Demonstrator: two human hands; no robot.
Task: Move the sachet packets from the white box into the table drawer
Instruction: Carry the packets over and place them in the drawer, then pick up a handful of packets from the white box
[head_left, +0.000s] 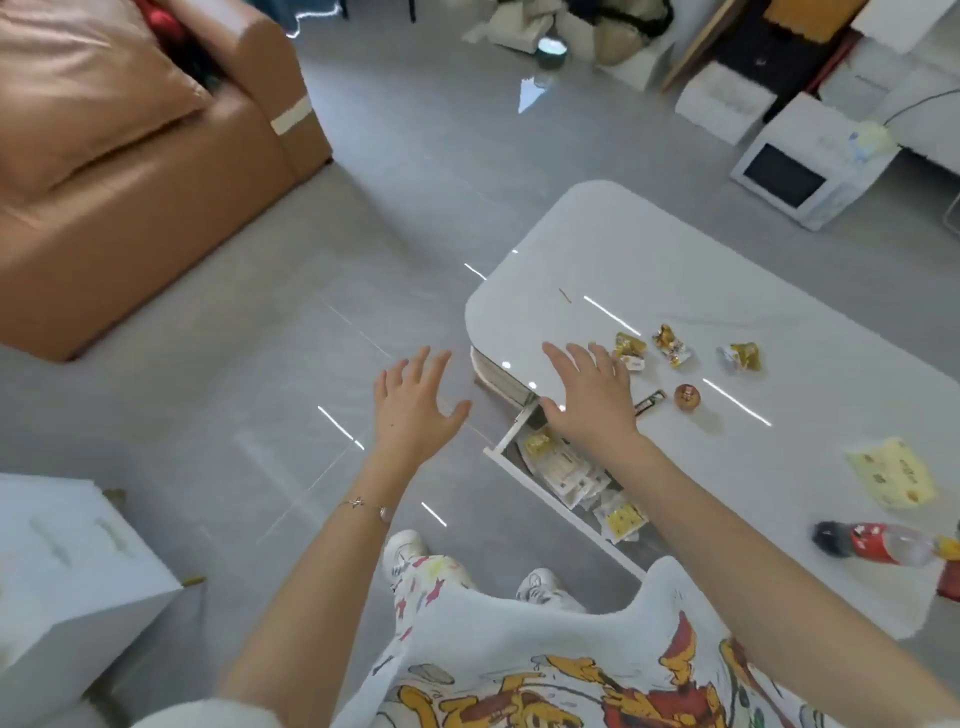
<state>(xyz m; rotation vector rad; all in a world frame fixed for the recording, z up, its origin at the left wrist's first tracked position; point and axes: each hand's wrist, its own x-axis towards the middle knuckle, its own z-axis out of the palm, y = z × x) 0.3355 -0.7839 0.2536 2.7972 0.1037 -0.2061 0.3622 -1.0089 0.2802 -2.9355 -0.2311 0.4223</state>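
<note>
The white box (78, 561) stands on the floor at the far left, low in the view. Its top is blurred, so I cannot tell if any sachets are left inside.

The left hand (410, 410) hangs over the bare floor with its fingers spread and released, holding nothing. It is the nearer hand to the box, which lies down and to the left of it, well apart.

The right hand (587, 400) is flat and released too, empty, just above the corner of the worktop (623, 249) and over the open drawer (506, 439). The drawer is pulled out toward the person, and its long axis runs along the near edge of the worktop, from upper left to lower right. Several sachets (563, 465) already lie in it, overlapping along that axis.

Further right on the worktop are a few gold snack packets (631, 351), a yellow sheet (893, 478) and a lying bottle (878, 545).

I judge the next reach goes back to the box, and the left hand is better placed for it.
</note>
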